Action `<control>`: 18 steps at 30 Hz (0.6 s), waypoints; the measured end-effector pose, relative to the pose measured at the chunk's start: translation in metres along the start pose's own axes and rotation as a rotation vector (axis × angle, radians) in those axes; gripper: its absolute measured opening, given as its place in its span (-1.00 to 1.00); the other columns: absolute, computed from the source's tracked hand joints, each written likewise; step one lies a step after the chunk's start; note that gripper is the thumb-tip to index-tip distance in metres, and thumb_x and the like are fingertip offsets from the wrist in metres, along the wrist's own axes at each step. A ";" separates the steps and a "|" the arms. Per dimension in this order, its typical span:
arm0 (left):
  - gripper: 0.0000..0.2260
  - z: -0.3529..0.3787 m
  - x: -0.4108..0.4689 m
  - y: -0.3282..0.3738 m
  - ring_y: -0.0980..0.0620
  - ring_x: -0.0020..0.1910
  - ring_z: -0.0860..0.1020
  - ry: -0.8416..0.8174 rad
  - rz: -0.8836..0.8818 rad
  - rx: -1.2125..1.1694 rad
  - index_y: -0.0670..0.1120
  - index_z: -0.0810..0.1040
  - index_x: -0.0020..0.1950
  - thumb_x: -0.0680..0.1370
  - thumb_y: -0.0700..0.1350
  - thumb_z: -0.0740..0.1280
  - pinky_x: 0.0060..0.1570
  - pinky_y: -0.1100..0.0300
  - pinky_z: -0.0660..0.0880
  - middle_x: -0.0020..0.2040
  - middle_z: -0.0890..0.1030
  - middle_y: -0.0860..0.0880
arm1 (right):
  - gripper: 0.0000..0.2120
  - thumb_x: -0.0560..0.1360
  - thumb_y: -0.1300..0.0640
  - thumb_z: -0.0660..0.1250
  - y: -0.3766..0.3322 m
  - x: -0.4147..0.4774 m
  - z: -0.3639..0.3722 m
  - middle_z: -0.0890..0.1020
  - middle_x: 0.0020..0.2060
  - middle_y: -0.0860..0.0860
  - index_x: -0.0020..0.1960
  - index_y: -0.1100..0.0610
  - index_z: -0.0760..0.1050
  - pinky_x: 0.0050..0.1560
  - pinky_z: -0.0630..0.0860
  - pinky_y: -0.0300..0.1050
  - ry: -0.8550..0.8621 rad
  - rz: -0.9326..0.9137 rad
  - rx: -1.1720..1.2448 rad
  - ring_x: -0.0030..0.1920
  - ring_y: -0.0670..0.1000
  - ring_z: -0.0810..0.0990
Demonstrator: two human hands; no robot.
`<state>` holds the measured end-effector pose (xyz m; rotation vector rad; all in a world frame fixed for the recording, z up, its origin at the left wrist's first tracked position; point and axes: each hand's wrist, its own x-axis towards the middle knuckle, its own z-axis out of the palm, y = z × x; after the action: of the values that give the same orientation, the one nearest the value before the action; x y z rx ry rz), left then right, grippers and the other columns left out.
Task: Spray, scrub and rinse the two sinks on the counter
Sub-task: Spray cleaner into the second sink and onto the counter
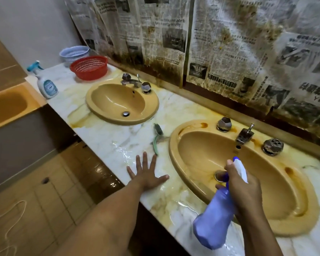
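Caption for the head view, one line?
Right hand holds a purple plastic spray bottle over the near tan oval sink; left hand rests flat on the wet marble counter.

Two sinks sat in the table (107, 137): the far sink (109, 100) to the left, the near sink (201, 156) to the right. Between them lay the brush (157, 137), and just before it the left hand (148, 174) rested flat on the table. The right hand (244, 187) held the spray bottle (214, 222) over the near sink's front rim. Left of the far sink's back stood the front basket (90, 68), with the rear basket (74, 52) behind it. A second bottle (47, 85) stood at the table's left edge.
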<state>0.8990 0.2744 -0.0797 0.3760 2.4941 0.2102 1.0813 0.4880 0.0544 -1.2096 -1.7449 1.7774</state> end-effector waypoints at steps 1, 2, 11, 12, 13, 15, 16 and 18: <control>0.01 0.000 0.000 0.000 -0.11 0.52 -0.57 -0.003 -0.003 -0.005 0.25 -0.41 0.61 0.42 0.62 0.11 0.41 -0.48 -0.39 0.53 -0.60 0.05 | -0.71 0.62 -0.05 0.37 0.001 0.001 0.001 0.70 -0.28 0.15 -0.21 0.07 0.61 -0.01 0.68 0.25 0.009 0.007 -0.008 -0.20 0.19 0.69; 0.01 -0.001 -0.001 0.000 -0.10 0.52 -0.58 -0.003 -0.005 -0.007 0.25 -0.41 0.61 0.42 0.62 0.11 0.40 -0.47 -0.39 0.53 -0.60 0.05 | -0.67 0.62 -0.01 0.36 0.002 0.001 0.002 0.68 -0.33 0.14 -0.28 0.07 0.61 0.01 0.67 0.29 0.009 0.014 -0.011 -0.24 0.20 0.67; 0.02 -0.002 0.001 0.000 -0.11 0.51 -0.59 -0.021 -0.012 -0.007 0.23 -0.42 0.60 0.44 0.59 0.15 0.39 -0.49 -0.40 0.52 -0.61 0.04 | -0.73 0.59 -0.16 0.38 0.004 0.002 0.007 0.69 -0.11 0.13 -0.17 0.00 0.54 -0.07 0.68 0.12 0.009 -0.063 -0.026 -0.15 0.18 0.69; 0.02 -0.003 0.001 0.000 -0.12 0.50 -0.59 -0.023 -0.009 -0.008 0.23 -0.42 0.60 0.44 0.59 0.15 0.39 -0.49 -0.40 0.52 -0.61 0.04 | -0.74 0.58 -0.18 0.38 0.006 0.002 0.008 0.69 -0.09 0.12 -0.17 -0.04 0.55 -0.06 0.69 0.14 0.011 -0.065 -0.026 -0.11 0.17 0.68; 0.02 -0.003 0.000 0.000 -0.12 0.50 -0.59 -0.024 -0.007 -0.010 0.23 -0.43 0.60 0.44 0.59 0.16 0.38 -0.49 -0.40 0.52 -0.61 0.04 | -0.74 0.59 -0.19 0.38 0.007 0.003 0.010 0.69 -0.09 0.11 -0.19 -0.07 0.55 -0.05 0.69 0.16 0.009 -0.063 -0.018 -0.08 0.17 0.67; 0.02 -0.004 0.000 0.000 -0.12 0.50 -0.60 -0.029 -0.001 -0.015 0.23 -0.43 0.60 0.44 0.58 0.16 0.38 -0.49 -0.41 0.52 -0.62 0.04 | -0.71 0.60 -0.19 0.36 0.007 0.002 0.012 0.70 -0.09 0.10 -0.23 -0.09 0.53 -0.03 0.68 0.16 -0.002 -0.074 -0.021 -0.04 0.20 0.67; 0.02 -0.004 0.000 -0.001 -0.12 0.49 -0.60 -0.031 0.001 -0.018 0.22 -0.43 0.60 0.45 0.58 0.16 0.38 -0.49 -0.42 0.52 -0.62 0.04 | -0.70 0.60 -0.20 0.35 0.009 0.002 0.013 0.70 -0.10 0.09 -0.24 -0.09 0.53 -0.03 0.67 0.15 -0.008 -0.077 -0.032 -0.05 0.22 0.68; 0.02 -0.004 0.000 -0.001 -0.12 0.48 -0.61 -0.032 0.006 -0.016 0.22 -0.43 0.60 0.45 0.57 0.16 0.37 -0.49 -0.42 0.51 -0.62 0.03 | -0.68 0.61 -0.19 0.34 0.008 0.002 0.016 0.71 -0.13 0.08 -0.24 -0.06 0.56 -0.10 0.65 0.06 -0.022 -0.075 -0.055 -0.08 0.24 0.70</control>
<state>0.8966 0.2730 -0.0764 0.3774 2.4590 0.2247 1.0703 0.4784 0.0437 -1.1346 -1.8382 1.7169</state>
